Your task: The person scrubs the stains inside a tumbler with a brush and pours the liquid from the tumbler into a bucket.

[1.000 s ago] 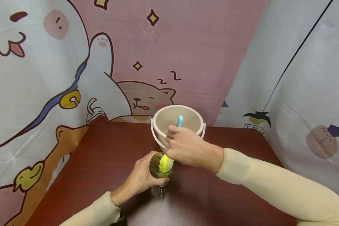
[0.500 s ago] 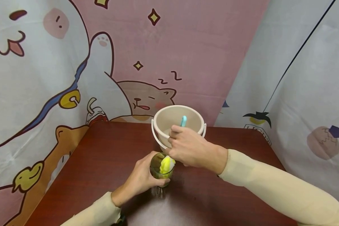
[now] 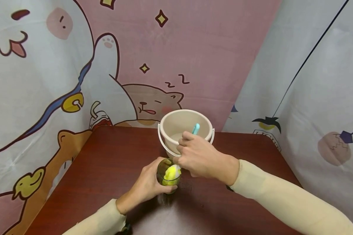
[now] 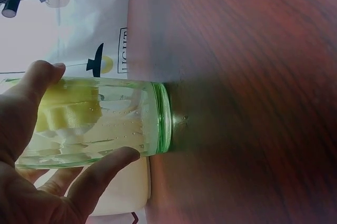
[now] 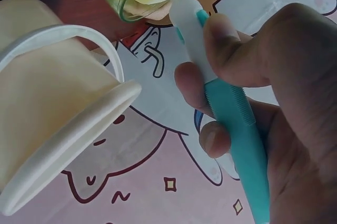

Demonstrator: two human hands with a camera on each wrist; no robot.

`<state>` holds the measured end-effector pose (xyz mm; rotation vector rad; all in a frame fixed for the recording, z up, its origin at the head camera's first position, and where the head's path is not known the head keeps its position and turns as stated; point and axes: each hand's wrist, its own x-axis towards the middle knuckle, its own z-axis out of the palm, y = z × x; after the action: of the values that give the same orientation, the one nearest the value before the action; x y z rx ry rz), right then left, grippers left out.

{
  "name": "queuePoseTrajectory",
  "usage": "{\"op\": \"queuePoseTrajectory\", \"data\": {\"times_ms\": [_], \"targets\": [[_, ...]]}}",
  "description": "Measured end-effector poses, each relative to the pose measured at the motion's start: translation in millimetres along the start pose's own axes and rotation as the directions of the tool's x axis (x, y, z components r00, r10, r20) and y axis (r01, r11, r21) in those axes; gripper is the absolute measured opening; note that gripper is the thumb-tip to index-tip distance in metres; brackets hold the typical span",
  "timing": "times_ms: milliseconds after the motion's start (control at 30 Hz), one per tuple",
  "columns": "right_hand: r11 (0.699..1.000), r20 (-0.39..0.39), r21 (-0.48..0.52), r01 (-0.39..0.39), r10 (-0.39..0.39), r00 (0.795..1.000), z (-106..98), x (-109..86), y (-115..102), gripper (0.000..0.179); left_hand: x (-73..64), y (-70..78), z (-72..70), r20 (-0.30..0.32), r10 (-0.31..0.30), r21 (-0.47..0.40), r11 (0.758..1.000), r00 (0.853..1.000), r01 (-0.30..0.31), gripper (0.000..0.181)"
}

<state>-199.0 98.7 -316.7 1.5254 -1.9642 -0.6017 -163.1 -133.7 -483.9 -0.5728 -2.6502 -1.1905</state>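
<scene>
A green-tinted drinking glass (image 3: 161, 169) stands over the table, and my left hand (image 3: 148, 181) grips it round the side, thumb toward me. Inside the glass sits the yellow and white sponge head (image 3: 171, 173) of a cup brush. My right hand (image 3: 200, 156) holds that brush by its teal and white handle (image 5: 234, 124), thumb and fingers curled round it. The handle's teal end leans up past the fist, in front of the bucket. In the left wrist view, the sponge (image 4: 68, 105) fills the glass's mouth half, and droplets dot the lower wall.
A beige bucket (image 3: 182, 114) with a white bail handle (image 5: 68, 31) stands just behind the right hand. Dark red-brown wood forms the tabletop (image 3: 120, 156). Cartoon-printed cloth (image 3: 206, 49) hangs at the back and both sides.
My right hand has shifted slightly to the right, and the brush handle's top end has swung right. The sponge head has turned and dipped a little inside the glass. The left hand stays put.
</scene>
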Motion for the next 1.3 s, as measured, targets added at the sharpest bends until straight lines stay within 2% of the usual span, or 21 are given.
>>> {"op": "queuePoseTrajectory", "data": {"times_ms": [233,500,867,1300], "targets": [[1.0,-0.066,0.0,-0.011,0.011,0.998,-0.1,0.0,-7.4,0.03,-1.0,0.4,0.5,-0.002,-0.006,-0.015,1.0,1.0,0.006,0.083],[1.0,-0.131,-0.025,-0.01,0.006,0.991,2.0,0.7,-12.8,0.028,-1.9,1.3,0.5,0.001,-0.045,-0.027,0.999,0.999,0.045,0.084],[0.995,-0.135,-0.098,0.013,-0.026,0.991,6.2,10.6,-10.5,0.017,-1.0,2.3,1.2,-0.005,-0.055,-0.009,0.998,0.998,0.055,0.087],[0.988,-0.078,-0.152,-0.009,-0.003,0.997,7.6,14.5,-7.1,0.009,-1.5,3.2,0.9,-0.013,-0.039,0.003,0.999,0.999,0.039,0.084]]}}
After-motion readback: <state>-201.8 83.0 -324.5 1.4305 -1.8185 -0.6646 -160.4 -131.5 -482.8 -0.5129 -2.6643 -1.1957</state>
